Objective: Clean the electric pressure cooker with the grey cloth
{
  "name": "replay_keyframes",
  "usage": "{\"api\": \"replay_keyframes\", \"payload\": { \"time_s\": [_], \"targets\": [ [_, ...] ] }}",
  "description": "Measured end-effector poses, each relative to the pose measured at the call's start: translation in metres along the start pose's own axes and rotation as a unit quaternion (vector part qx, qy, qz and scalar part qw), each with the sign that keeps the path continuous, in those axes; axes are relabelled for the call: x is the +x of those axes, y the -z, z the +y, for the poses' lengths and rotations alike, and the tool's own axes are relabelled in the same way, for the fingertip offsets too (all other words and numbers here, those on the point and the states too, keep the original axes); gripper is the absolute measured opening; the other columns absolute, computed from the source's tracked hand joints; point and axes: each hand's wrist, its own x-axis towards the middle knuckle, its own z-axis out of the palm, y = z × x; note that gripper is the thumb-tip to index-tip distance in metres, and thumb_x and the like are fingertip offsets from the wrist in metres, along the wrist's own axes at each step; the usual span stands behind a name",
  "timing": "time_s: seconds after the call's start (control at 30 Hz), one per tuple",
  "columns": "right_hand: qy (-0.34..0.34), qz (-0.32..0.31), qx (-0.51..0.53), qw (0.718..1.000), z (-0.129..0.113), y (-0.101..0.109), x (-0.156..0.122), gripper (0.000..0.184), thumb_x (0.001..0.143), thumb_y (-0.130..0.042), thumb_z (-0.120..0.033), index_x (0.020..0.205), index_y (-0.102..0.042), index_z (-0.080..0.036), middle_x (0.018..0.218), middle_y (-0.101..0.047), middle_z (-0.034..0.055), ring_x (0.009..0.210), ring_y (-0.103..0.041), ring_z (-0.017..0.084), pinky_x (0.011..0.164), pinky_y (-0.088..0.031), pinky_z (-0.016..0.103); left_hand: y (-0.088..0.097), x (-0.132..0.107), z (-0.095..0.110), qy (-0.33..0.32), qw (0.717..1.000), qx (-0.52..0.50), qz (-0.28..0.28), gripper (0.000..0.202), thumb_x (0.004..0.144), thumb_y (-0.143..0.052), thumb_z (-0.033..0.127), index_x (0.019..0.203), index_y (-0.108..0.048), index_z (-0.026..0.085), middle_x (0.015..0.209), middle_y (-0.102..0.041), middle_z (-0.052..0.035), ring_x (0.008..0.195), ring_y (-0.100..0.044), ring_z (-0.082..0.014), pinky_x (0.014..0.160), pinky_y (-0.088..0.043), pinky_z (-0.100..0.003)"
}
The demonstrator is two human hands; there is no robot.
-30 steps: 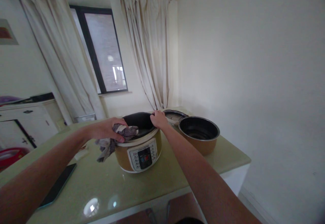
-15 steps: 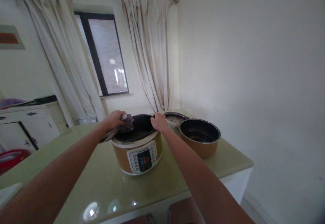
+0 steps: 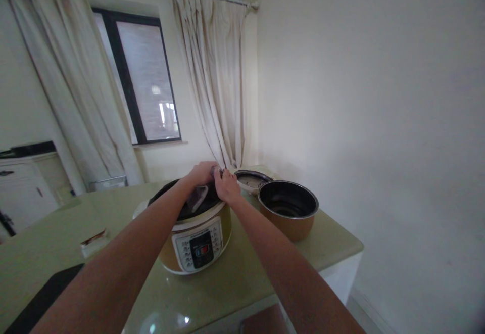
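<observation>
An electric cooker (image 3: 174, 253) with a control panel on its front stands on the counter, its dark inside uncovered. My left hand (image 3: 203, 172) is closed on a grey cloth (image 3: 197, 197), which hangs into the cooker at the back right of the rim. Right beside it, my right hand (image 3: 227, 185) is closed at the cooker's right rim, the fingers of both hands touching or nearly so. My left forearm covers part of the cooker's left side.
To the right of the cooker stands a brown pot (image 3: 290, 225) with a dark inside. Behind it lies a round lid (image 3: 252, 178). A black flat object (image 3: 45, 293) and a small whitish item (image 3: 94, 243) are on the green counter (image 3: 242, 268) at left. A wall bounds the right side.
My left hand has moved right with the cloth, from the cooker's left inside to its back right rim beside my right hand. The view has turned slightly right.
</observation>
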Motion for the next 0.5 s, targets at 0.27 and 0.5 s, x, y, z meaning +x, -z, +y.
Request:
{"api": "replay_keyframes", "payload": {
  "time_s": [0.27,0.5],
  "targets": [
    [-0.063,0.04,0.079,0.994,-0.011,0.009,-0.011,0.09,0.104,-0.021,-0.077,0.166,-0.031,-0.013,0.158,-0.051,0.0259,0.149,-0.047,0.039,0.121,-0.037,0.057,0.016,-0.01,0.018,-0.091,0.984,-0.147,-0.048,0.029,0.07,-0.062,0.025,0.092,-0.078,0.017,0.092,-0.079,-0.0041,0.089,-0.072,-0.0221,0.086,-0.056,-0.029],
    [-0.041,0.027,0.095,0.994,-0.003,0.004,-0.003,0.082,0.106,-0.013,-0.073,0.157,-0.047,-0.018,0.159,-0.055,0.0178,0.151,-0.046,0.034,0.124,-0.033,0.055,0.02,-0.05,0.011,-0.087,0.954,-0.258,-0.126,0.035,0.066,-0.071,0.032,0.096,-0.077,0.017,0.091,-0.079,-0.0009,0.091,-0.073,-0.0231,0.089,-0.06,-0.032]
  ]
}}
